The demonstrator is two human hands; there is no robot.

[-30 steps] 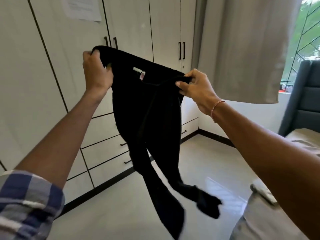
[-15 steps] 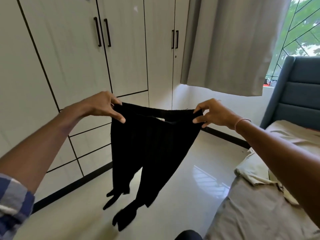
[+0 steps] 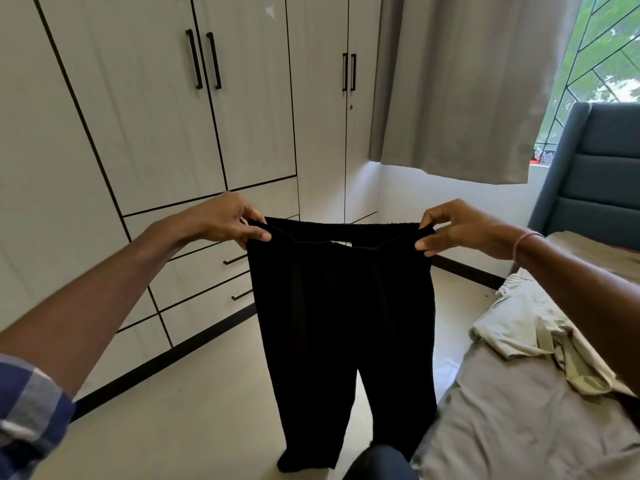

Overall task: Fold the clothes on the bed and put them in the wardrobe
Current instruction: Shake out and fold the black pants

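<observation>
Black trousers [image 3: 341, 313] hang in the air in front of me, waistband up and both legs straight down toward the floor. My left hand [image 3: 221, 218] pinches the waistband's left corner. At the right corner my right hand [image 3: 460, 226] pinches it too, so the band is stretched flat between them. A crumpled pale green garment [image 3: 533, 337] lies on the bed [image 3: 512, 427] at the right. The white wardrobe [image 3: 145, 109] stands behind and to the left, its doors closed.
Drawers [image 3: 207, 271] with dark handles sit in the wardrobe's lower part. A beige curtain [image 3: 467, 81] hangs at the window, and a blue padded headboard [image 3: 599, 174] rises at the far right. Pale floor [image 3: 194, 403] lies between wardrobe and bed.
Both hands came down from head height and moved apart, spreading the waistband. The twisted, swinging legs have settled and now hang straight.
</observation>
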